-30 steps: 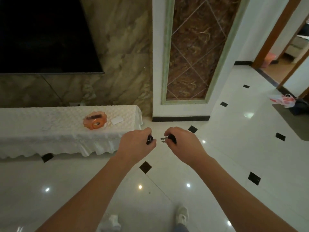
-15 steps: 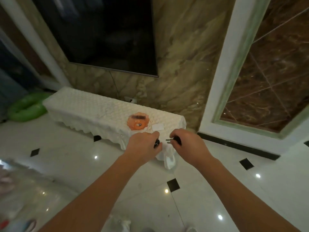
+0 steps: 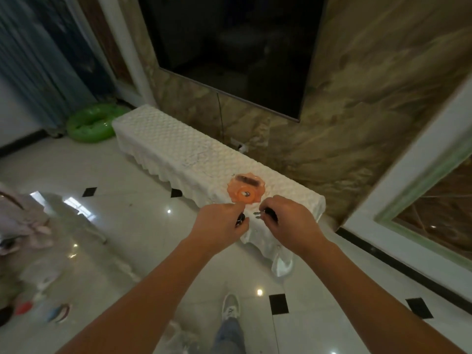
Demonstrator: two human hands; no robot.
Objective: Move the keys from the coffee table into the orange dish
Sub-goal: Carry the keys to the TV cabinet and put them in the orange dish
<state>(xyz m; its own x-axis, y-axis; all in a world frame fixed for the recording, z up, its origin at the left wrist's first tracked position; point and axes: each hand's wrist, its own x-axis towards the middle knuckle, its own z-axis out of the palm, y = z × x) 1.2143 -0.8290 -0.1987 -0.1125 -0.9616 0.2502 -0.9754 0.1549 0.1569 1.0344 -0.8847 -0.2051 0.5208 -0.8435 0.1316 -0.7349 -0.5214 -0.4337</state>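
The orange dish (image 3: 245, 191), scalloped at its rim, sits on a long low cabinet draped in a white quilted cloth (image 3: 178, 146), near its right end. Something dark lies in the dish's far half. My left hand (image 3: 221, 223) is closed on a black-headed key (image 3: 240, 219). My right hand (image 3: 286, 221) is closed on another key (image 3: 263, 213), whose metal blade points left. Both hands hover side by side just in front of the dish, slightly nearer to me than it.
A dark TV (image 3: 229, 49) hangs on the marble wall above the cabinet. A green inflatable ring (image 3: 92, 122) lies on the floor at the cabinet's left end. My shoe (image 3: 230, 306) is on the glossy white tiles. Clutter lies at the lower left.
The view has swung left and closer to the cabinet. Both hands, still holding the keys, have come up near the orange dish.
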